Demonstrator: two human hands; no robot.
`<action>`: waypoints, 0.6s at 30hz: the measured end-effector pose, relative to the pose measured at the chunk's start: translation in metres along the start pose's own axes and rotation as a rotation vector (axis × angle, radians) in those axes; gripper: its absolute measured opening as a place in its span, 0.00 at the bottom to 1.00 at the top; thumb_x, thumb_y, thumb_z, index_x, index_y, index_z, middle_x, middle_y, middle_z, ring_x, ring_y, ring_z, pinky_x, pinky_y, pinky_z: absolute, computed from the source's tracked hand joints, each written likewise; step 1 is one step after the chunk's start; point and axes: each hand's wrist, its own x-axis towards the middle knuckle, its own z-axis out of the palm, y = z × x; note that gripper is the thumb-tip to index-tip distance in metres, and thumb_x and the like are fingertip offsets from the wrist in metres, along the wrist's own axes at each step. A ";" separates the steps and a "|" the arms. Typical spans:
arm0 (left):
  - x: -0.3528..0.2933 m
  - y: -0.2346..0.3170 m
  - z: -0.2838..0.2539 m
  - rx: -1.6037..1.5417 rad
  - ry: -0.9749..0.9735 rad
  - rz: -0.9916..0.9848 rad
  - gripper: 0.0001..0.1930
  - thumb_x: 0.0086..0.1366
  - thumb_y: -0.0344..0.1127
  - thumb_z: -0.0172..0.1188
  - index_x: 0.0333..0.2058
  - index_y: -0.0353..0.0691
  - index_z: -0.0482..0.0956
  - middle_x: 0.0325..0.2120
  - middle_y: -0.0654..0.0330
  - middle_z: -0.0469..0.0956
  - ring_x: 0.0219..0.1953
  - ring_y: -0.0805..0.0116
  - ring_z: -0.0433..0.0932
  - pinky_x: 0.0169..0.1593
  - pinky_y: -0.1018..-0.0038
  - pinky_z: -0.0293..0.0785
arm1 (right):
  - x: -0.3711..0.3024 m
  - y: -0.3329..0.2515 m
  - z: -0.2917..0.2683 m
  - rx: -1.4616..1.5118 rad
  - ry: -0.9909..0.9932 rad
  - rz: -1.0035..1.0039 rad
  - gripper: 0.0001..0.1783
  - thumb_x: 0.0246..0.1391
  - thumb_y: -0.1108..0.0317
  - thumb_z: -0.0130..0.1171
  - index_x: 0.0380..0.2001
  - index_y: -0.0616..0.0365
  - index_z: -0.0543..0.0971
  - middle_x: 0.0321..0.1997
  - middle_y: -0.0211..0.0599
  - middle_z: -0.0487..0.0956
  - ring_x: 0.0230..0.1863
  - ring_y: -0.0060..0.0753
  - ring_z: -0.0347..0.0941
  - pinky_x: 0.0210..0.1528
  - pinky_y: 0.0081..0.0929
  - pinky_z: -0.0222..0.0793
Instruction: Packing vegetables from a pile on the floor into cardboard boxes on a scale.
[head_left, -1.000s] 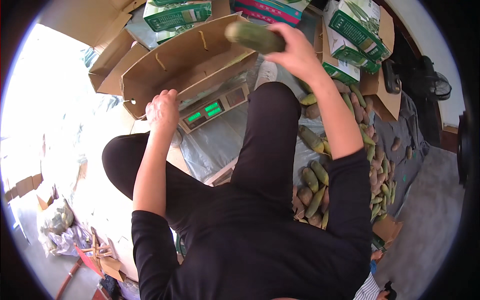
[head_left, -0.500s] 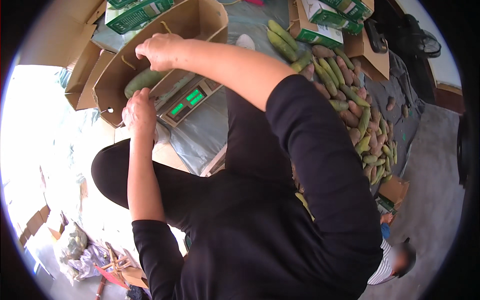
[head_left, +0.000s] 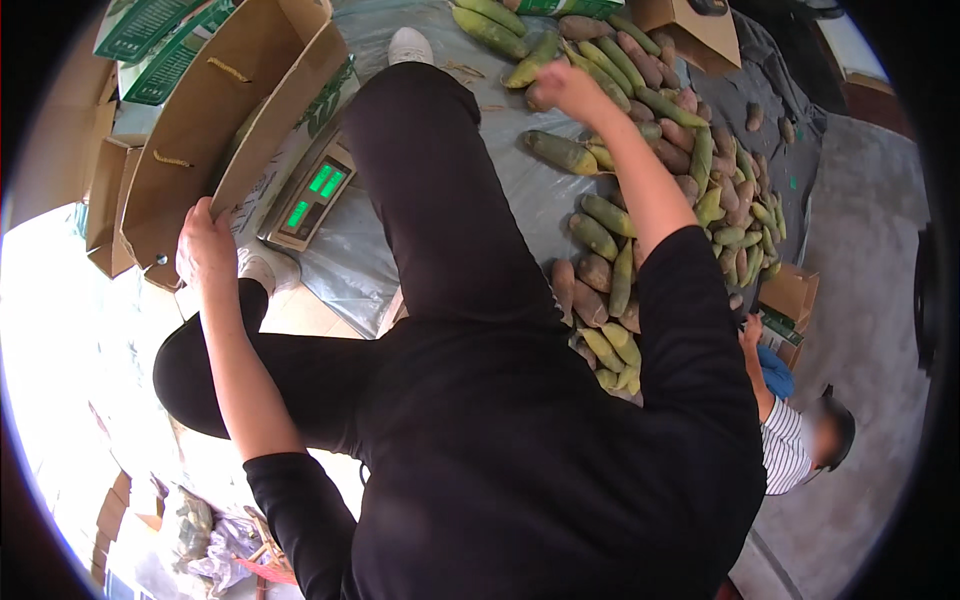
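Nearest, the left hand [head_left: 207,250] is closed on the rim of the cardboard box [head_left: 205,120], at its near right corner. Beside the box's right wall stands a lit scale [head_left: 315,195] (whether it bears the box cannot be determined). Further out, the right hand [head_left: 580,92] has moved from the box to the green radishes [head_left: 560,152], piled toward the right edge of the plastic sheet [head_left: 480,190]. That hand is therefore clear of the box; its fingers appear curled, grip not verifiable.
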 end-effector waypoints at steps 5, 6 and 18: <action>0.006 -0.007 0.014 -0.101 0.032 0.079 0.12 0.57 0.36 0.56 0.40 0.42 0.75 0.36 0.54 0.77 0.39 0.53 0.76 0.40 0.62 0.71 | -0.120 0.147 0.063 -0.401 -0.241 0.119 0.11 0.46 0.60 0.55 0.28 0.57 0.79 0.30 0.42 0.78 0.36 0.48 0.74 0.41 0.39 0.69; 0.002 -0.006 0.005 -0.082 0.023 0.047 0.11 0.56 0.35 0.56 0.39 0.40 0.75 0.35 0.53 0.77 0.38 0.52 0.76 0.40 0.62 0.71 | -0.142 0.149 0.081 -0.211 -0.279 0.261 0.11 0.48 0.61 0.53 0.27 0.56 0.79 0.29 0.42 0.78 0.35 0.47 0.75 0.39 0.39 0.70; 0.004 -0.014 0.008 -0.129 0.029 0.052 0.10 0.55 0.33 0.56 0.37 0.39 0.75 0.33 0.53 0.77 0.37 0.52 0.76 0.39 0.63 0.71 | -0.316 0.153 0.176 0.324 -0.587 1.025 0.17 0.48 0.56 0.61 0.37 0.54 0.74 0.27 0.34 0.70 0.27 0.34 0.67 0.22 0.37 0.65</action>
